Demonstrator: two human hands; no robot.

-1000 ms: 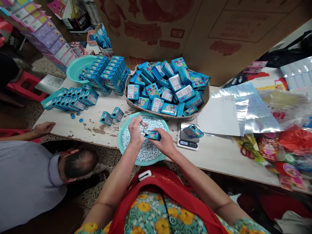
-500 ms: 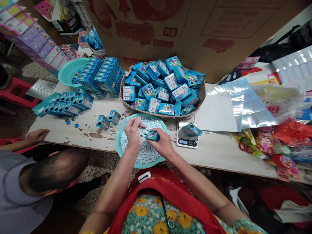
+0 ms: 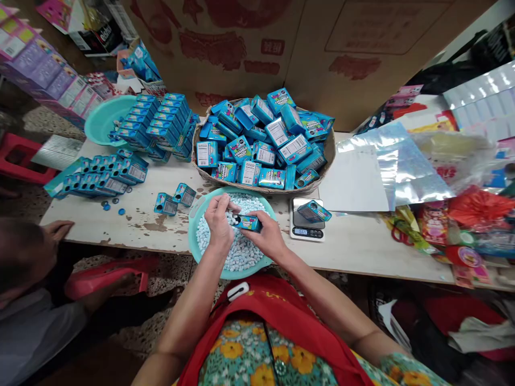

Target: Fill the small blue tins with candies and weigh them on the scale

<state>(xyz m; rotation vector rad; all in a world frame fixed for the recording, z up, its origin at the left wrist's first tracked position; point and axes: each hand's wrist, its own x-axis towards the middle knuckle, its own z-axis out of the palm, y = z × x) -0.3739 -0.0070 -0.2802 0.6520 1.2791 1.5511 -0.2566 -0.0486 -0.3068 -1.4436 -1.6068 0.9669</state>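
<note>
Over a teal bowl (image 3: 193,228) of small pale candies (image 3: 243,251), my right hand (image 3: 269,235) grips a small blue box (image 3: 248,223), its dark round opening facing left. At that opening is my left hand (image 3: 219,222), fingers curled round some pale candies (image 3: 231,217). A digital scale (image 3: 307,232) right of the bowl carries another blue box (image 3: 314,211). Two blue boxes (image 3: 166,203) stand left of the bowl. Behind it, a wide basket (image 3: 330,161) is heaped with blue boxes (image 3: 263,145).
At the left are rows of blue boxes (image 3: 107,174), stacked boxes (image 3: 168,123) and a second teal bowl (image 3: 96,120). A large carton (image 3: 257,48) stands behind. White sheets (image 3: 354,179) and colourful packets (image 3: 434,222) lie right. A person (image 3: 40,321) sits at lower left.
The person at lower left has moved further left, uncovering a red stool. The view has shifted slightly. The box in my right hand now shows its opening more clearly.
</note>
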